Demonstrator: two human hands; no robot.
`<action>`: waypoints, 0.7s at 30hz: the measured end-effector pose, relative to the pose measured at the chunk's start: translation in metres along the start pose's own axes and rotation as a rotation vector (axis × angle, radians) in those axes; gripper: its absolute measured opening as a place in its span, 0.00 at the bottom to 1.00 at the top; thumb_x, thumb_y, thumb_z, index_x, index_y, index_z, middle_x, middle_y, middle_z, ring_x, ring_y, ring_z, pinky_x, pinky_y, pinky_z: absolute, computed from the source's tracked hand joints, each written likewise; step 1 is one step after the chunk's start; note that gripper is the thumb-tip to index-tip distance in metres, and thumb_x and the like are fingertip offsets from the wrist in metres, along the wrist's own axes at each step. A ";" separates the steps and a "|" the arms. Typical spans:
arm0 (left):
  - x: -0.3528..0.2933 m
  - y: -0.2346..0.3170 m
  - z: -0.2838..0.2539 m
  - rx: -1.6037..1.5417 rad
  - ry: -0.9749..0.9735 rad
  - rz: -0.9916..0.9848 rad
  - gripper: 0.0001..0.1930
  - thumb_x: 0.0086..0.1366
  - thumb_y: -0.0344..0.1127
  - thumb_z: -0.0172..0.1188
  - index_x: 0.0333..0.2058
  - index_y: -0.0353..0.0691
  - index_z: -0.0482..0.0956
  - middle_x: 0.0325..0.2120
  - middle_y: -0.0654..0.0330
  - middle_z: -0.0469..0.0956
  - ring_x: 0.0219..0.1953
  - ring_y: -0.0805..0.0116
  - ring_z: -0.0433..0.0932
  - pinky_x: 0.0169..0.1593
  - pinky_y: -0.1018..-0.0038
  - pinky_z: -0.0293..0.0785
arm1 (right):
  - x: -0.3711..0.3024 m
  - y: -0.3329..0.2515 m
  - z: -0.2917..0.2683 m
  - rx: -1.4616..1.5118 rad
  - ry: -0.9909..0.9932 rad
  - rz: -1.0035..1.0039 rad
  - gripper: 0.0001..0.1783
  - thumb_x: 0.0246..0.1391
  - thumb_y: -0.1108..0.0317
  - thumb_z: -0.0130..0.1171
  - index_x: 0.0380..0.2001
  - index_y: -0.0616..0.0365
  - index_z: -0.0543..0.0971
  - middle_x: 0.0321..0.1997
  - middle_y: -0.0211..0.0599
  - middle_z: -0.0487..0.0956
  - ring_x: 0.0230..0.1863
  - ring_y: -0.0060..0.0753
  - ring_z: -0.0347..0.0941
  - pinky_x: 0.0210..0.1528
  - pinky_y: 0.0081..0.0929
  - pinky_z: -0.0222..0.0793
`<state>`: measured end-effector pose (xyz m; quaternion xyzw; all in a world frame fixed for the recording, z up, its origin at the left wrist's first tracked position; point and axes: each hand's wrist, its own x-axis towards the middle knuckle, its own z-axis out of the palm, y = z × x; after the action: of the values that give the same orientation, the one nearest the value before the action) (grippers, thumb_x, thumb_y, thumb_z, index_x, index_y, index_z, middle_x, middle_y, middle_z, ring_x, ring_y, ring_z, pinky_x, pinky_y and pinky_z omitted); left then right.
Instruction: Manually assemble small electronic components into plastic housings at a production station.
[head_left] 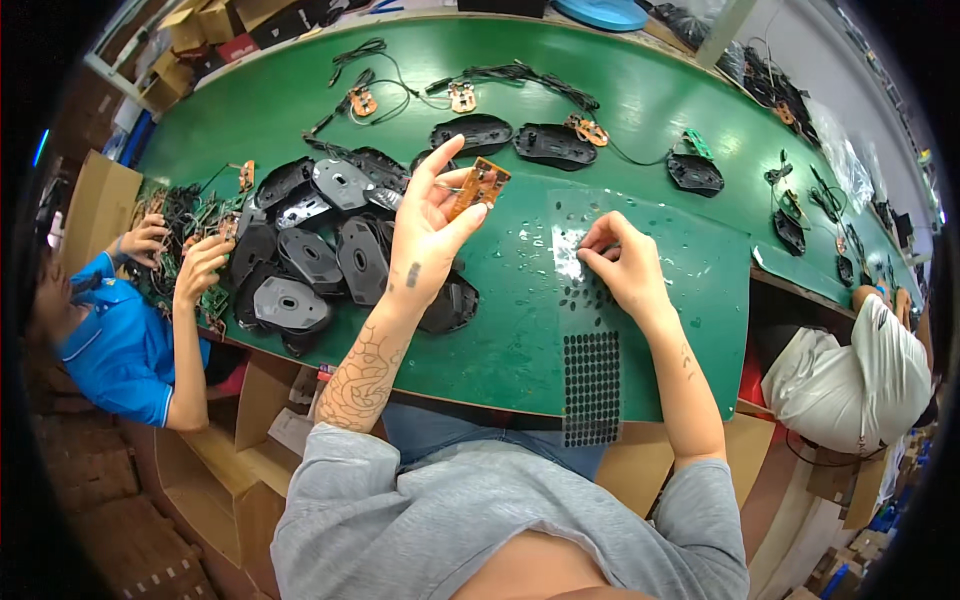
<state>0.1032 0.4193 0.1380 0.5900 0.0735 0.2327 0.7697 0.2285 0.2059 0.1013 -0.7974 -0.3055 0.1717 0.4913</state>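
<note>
My left hand (430, 215) is raised over the green table, holding a small orange circuit board (478, 187) between thumb and fingers. To its right, my right hand (628, 268) is closed in a pinch just above a clear sheet of round black stickers (592, 385). Whatever is between those fingertips is too small to make out. The sheet's lower part is full of dots in rows; higher up they are sparse, and its top end shines. Left of my left forearm lies a heap of black and grey mouse shells (300, 260).
Mouse bottom shells (555, 146), cables (520, 75) and orange boards (462, 97) lie along the far side of the green table (680, 370). At the left, a co-worker in blue (125, 345) handles a tangle of boards and wires. Another person (850, 370) sits at the right.
</note>
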 end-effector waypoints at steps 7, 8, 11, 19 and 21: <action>0.000 -0.001 -0.004 0.007 -0.016 0.010 0.33 0.58 0.17 0.54 0.63 0.39 0.59 0.50 0.51 0.71 0.48 0.65 0.75 0.50 0.77 0.71 | 0.000 -0.006 0.005 -0.091 0.041 0.045 0.10 0.44 0.81 0.59 0.30 0.59 0.71 0.25 0.30 0.76 0.24 0.25 0.70 0.29 0.21 0.68; 0.000 -0.001 -0.004 0.006 -0.013 0.010 0.33 0.58 0.17 0.54 0.63 0.39 0.59 0.50 0.51 0.71 0.48 0.65 0.75 0.50 0.77 0.71 | -0.001 -0.006 0.006 -0.092 0.039 0.045 0.10 0.44 0.81 0.59 0.30 0.59 0.71 0.25 0.30 0.76 0.24 0.25 0.70 0.29 0.21 0.68; 0.000 0.002 -0.003 0.048 -0.002 -0.034 0.31 0.59 0.18 0.54 0.62 0.39 0.61 0.49 0.53 0.71 0.48 0.65 0.75 0.49 0.77 0.71 | -0.003 -0.002 0.012 -0.217 0.084 -0.050 0.11 0.44 0.81 0.58 0.31 0.59 0.70 0.26 0.31 0.76 0.24 0.27 0.69 0.30 0.22 0.68; 0.001 0.003 -0.003 -0.017 0.042 -0.068 0.28 0.60 0.19 0.55 0.60 0.38 0.64 0.46 0.56 0.71 0.48 0.66 0.74 0.51 0.76 0.73 | -0.008 0.000 0.030 -0.474 0.224 -0.377 0.11 0.46 0.83 0.58 0.32 0.60 0.70 0.28 0.30 0.76 0.27 0.23 0.69 0.33 0.18 0.67; 0.003 -0.001 -0.004 -0.055 0.037 -0.063 0.27 0.61 0.19 0.55 0.60 0.39 0.64 0.45 0.56 0.71 0.49 0.66 0.74 0.51 0.75 0.73 | -0.006 0.003 0.030 -0.314 0.141 -0.318 0.12 0.46 0.83 0.58 0.32 0.59 0.68 0.28 0.31 0.75 0.29 0.23 0.70 0.34 0.18 0.67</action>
<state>0.1047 0.4238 0.1368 0.5616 0.0999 0.2210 0.7911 0.2079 0.2213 0.0844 -0.8159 -0.4151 -0.0137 0.4023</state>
